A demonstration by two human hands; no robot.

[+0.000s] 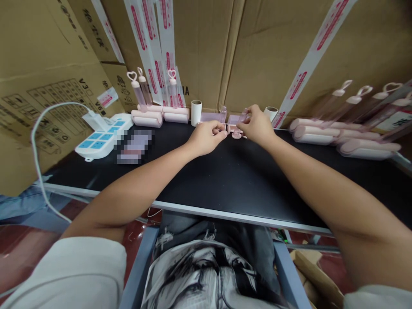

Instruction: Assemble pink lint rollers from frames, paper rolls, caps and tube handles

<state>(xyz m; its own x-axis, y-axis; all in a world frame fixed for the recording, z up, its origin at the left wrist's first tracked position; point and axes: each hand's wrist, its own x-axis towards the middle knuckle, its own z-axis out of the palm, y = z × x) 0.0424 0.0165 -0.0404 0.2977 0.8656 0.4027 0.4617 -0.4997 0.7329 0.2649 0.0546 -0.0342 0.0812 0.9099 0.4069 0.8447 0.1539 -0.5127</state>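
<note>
My left hand (207, 136) is closed in a pinch at the back of the table; a small pale pink piece (223, 128) shows at its fingertips. To its right, my right hand (258, 125) is closed with its fingertips on a clear pinkish part (243, 116). Just below those fingers is a small pink round-ended piece (237, 134). A clear pinkish bottle-like part (223, 113) stands behind the fingertips of my left hand. White cylindrical rolls (196, 113) stand on either side of my hands. My fingers partly hide the small parts.
Pink rollers with clear handles and heart loops stand at the back left (147, 118) and right (370, 149). A white power strip (103, 136) with a plugged cable and a blurred-out flat object (134, 146) lie left. Cardboard (199, 43) walls the back of the black table (225, 184).
</note>
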